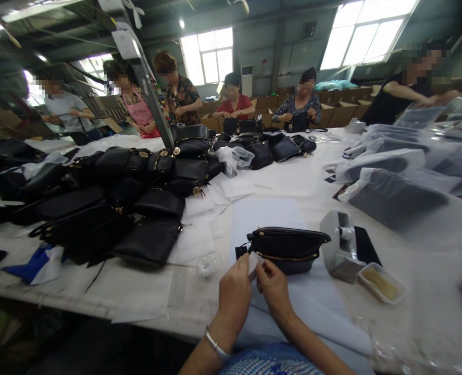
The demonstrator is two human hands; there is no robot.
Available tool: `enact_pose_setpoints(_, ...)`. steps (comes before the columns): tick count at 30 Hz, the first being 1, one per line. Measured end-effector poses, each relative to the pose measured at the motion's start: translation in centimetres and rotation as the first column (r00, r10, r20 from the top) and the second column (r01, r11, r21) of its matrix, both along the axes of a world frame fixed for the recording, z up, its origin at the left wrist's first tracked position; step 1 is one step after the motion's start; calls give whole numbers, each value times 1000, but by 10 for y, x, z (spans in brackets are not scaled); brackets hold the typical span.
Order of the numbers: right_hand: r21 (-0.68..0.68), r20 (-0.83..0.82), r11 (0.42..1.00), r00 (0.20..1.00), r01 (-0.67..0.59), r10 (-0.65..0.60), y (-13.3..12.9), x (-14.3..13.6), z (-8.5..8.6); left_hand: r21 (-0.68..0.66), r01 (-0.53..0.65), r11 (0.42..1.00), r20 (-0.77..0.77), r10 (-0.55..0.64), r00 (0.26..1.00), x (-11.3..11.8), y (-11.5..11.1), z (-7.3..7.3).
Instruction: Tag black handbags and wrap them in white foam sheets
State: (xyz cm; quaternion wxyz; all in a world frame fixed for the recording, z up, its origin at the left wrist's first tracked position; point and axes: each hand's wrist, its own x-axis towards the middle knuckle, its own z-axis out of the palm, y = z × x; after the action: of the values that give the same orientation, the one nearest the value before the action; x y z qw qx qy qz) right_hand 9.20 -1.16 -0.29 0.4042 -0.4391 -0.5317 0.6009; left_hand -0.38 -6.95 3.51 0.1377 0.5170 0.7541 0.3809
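In the head view a black handbag (289, 247) with gold zips lies on a white sheet in front of me. A black hang tag (241, 253) hangs by its left end. My left hand (234, 291) is closed round a small piece of white paper (254, 263) at the bag's near left corner. The fingers of my right hand (273, 286) pinch the paper's right edge. Whether either hand also touches the bag cannot be made out.
Black handbags (148, 234) are heaped on the left. A tape dispenser (338, 247) and a plastic tub (382, 283) stand on the right, before bags in clear plastic (395, 203). White paper sheets (194, 242) lie mid-table. Several people work across the table (293, 179).
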Motion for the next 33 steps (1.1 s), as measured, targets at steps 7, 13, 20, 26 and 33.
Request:
enact_pose_setpoints(7, 55, 57, 998, 998, 38, -41, -3, -4, -3, -152, -113, 982, -416, 40, 909, 28, 6, -10)
enact_pose_setpoints(13, 131, 103, 991, 994, 14, -27, -2, 2, -8, -166, -110, 980, -497, 14, 868, 29, 9, -7)
enact_pose_setpoints(20, 159, 44, 983, 996, -87, 81, -7, 8, 8, -173, -98, 980, -590, -24, 807, 31, 10, -17)
enact_pose_setpoints(26, 135, 52, 985, 993, -108, 102, -3, 9, 7, -52, 60, 997, -244, -71, 967, 14, 3, -23)
enact_pose_setpoints(33, 53, -4, 982, 983, -182, 183, 5, 14, 3, 27, 170, 985, 713, -138, 687, -24, -7, -1)
